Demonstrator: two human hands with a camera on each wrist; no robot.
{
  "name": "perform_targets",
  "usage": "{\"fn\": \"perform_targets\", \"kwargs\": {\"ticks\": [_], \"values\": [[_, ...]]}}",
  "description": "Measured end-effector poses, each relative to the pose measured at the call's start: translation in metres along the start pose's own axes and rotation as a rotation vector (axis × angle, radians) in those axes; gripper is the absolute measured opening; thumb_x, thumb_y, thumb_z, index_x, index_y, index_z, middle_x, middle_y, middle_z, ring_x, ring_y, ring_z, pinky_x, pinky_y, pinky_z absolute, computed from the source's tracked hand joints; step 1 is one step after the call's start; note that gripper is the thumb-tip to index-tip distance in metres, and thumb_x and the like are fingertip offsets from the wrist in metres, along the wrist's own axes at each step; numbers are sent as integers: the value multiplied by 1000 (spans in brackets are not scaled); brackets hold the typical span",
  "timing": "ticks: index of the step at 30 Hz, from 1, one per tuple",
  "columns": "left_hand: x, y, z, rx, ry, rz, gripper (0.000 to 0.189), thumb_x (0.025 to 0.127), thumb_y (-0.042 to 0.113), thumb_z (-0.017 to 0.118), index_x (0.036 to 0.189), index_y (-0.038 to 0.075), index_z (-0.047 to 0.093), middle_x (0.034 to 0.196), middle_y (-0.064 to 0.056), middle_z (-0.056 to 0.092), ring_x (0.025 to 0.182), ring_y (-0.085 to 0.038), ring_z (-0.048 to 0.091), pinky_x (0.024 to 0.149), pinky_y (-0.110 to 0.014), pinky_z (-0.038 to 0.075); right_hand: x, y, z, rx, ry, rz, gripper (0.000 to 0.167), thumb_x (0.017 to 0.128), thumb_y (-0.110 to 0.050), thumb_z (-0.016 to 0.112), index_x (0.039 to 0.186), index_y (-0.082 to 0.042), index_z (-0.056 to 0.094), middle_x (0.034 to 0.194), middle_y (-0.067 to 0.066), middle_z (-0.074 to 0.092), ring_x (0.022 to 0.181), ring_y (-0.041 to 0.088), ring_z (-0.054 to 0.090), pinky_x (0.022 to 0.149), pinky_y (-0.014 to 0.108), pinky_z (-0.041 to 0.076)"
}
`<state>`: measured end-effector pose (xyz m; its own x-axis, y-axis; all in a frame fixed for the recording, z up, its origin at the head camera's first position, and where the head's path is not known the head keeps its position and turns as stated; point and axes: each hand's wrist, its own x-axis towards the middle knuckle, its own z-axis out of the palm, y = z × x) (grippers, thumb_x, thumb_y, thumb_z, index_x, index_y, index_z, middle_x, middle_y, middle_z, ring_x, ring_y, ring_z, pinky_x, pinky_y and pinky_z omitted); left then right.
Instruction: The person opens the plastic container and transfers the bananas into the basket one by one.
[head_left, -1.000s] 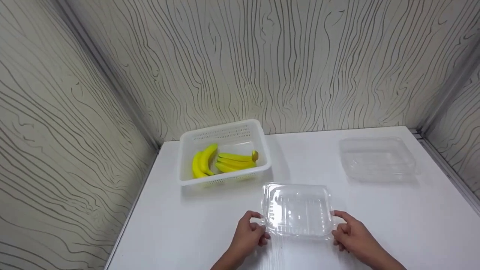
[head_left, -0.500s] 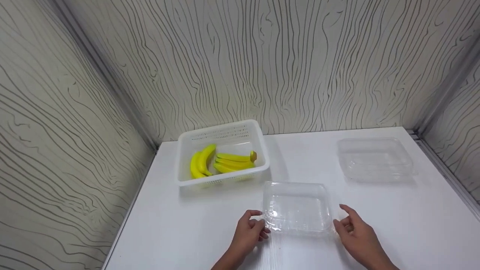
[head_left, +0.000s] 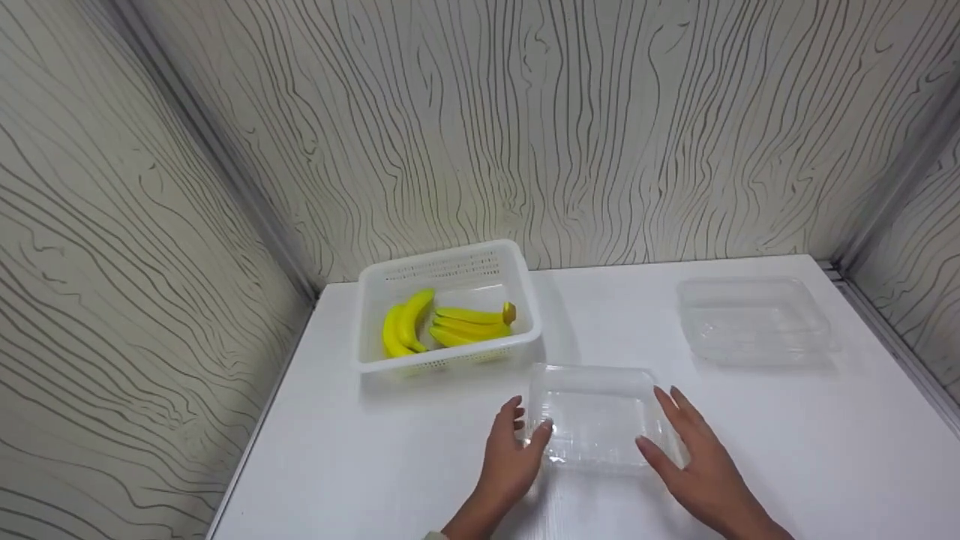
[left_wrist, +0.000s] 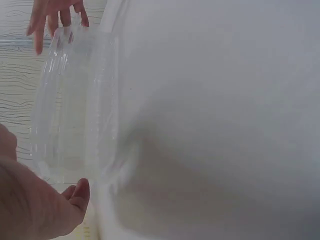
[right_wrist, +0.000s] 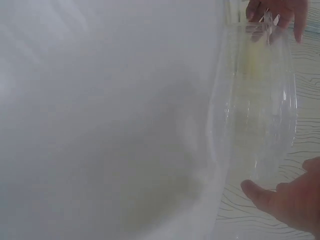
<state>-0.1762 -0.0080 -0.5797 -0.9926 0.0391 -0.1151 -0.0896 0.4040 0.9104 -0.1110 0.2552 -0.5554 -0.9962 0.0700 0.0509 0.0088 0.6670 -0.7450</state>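
A clear plastic clamshell box (head_left: pixel 596 424) sits on the white table between my two hands. At its left side is my left hand (head_left: pixel 508 459), fingers extended and slightly bent, with the thumb over the near left corner. My right hand (head_left: pixel 699 466) spreads its fingers and thumb at the box's right side, the thumb overlapping the rim in the head view. From the left wrist, the box (left_wrist: pixel 72 110) shows side-on, with the left hand (left_wrist: pixel 47 202) at its near end. The right wrist view has the right thumb tip close below the box's end.
A white plastic basket (head_left: pixel 534 319) stands at the back left. Inside lie two loose yellow bananas (head_left: pixel 409 324) and a bunch of bananas (head_left: pixel 472 324). Another clear plastic box (head_left: pixel 757 319) rests at the back right. A wood-grain panel (head_left: pixel 570 135) borders the table's back edge.
Both hands have loosened from pinching the box's side edges and opened, their fingers moving forward along its sides. The glare on the box's top has faded; basket and bananas are unmoved.
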Motion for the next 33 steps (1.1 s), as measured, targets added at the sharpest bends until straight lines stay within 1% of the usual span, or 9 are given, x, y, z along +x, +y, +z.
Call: {"fn": "perform_targets", "kwargs": {"ticks": [4,7,9,14,19,22,27,31,33], "values": [[0,-3,18,-15,-29,11,77,102,46,67,164,11,38,151,-19,57,138,-39,59,113,-63,51,3,1,8,-29,-2,-35,81,100,-51,72,166,-17,40,177,27,18,156,57,34,113,78,40],[3,-2,29,-27,-33,4,79,103,50,63,167,14,34,156,-20,55,144,-43,55,118,-66,46,6,8,9,-41,-11,-19,80,100,-51,72,165,-15,43,178,29,14,156,58,32,114,78,40],[7,-1,33,-28,-36,-6,79,103,52,63,167,16,33,157,-20,54,146,-44,54,119,-67,45,9,12,8,-47,-24,9,82,100,-54,70,166,-15,40,178,29,11,156,58,30,115,78,39],[21,3,37,-14,-34,-13,80,101,55,65,167,21,36,155,-18,58,145,-41,55,120,-65,44,22,19,5,-60,-46,59,87,100,-60,67,168,-16,35,179,27,6,158,58,26,117,78,37],[40,6,35,-5,-38,6,81,100,58,67,167,24,39,161,-14,56,151,-37,52,125,-58,42,42,24,3,-41,-21,76,88,99,-61,67,168,-16,36,179,26,8,157,57,28,121,75,34],[52,12,35,24,-14,15,76,99,56,70,163,24,46,158,-10,60,147,-33,57,123,-54,46,53,24,1,-59,1,59,87,98,-60,69,165,-13,40,178,27,12,157,57,29,123,73,34],[67,25,40,81,25,29,65,101,49,70,157,19,54,152,-5,66,137,-26,67,114,-46,56,65,18,-4,-210,45,-20,79,99,-50,73,159,-6,48,170,36,26,151,60,37,117,72,41],[78,34,43,76,8,23,61,105,45,66,157,17,54,157,-4,61,140,-26,64,115,-46,55,75,13,-7,-313,92,-59,71,100,-40,74,156,-2,51,164,40,35,149,61,40,115,71,43],[81,38,43,85,-11,20,60,107,44,62,159,16,52,161,-5,58,143,-28,62,118,-47,52,80,12,-8,-373,131,-98,66,100,-35,75,152,0,56,160,41,42,145,60,46,114,70,45]]}}
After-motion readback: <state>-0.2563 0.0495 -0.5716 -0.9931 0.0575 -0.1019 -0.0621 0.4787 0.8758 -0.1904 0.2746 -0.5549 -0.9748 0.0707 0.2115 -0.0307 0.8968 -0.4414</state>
